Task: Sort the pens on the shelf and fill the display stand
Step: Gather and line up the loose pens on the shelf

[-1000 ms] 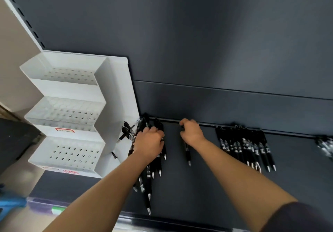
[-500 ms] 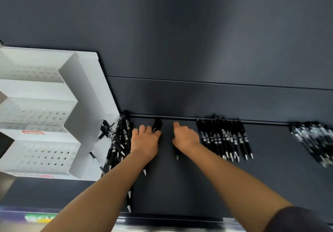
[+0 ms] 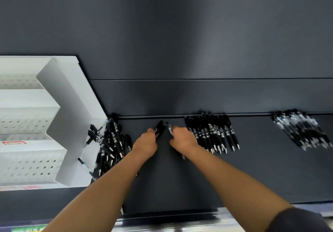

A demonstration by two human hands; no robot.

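Held pens: the small bunch of black plastic pens (image 3: 160,128) is in the left hand (image 3: 145,142), the single black pen with a silver tip (image 3: 169,128) in the right hand (image 3: 182,138), both toward the back of the dark grey metal shelf (image 3: 180,181)
Fingers: left curled round the bunch, right curled round the 1 pen; the left seems to hold 2 or 3, hard to count
Long axis: front to back, back ends close together, spreading toward the front
Deciding relation: the neat row of black pens (image 3: 212,135) lies just beside the right hand, on its right; the jumbled heap of black pens (image 3: 110,141) lies near the left hand, on its left, against the white perforated plastic display stand (image 3: 59,116)
Further out: a pile of black-and-clear pens (image 3: 302,130), well apart at the right
Writing: white print on the barrels, a red-bordered label (image 3: 14,143) on the stand, a green tag (image 3: 27,229) at the bottom edge, none readable
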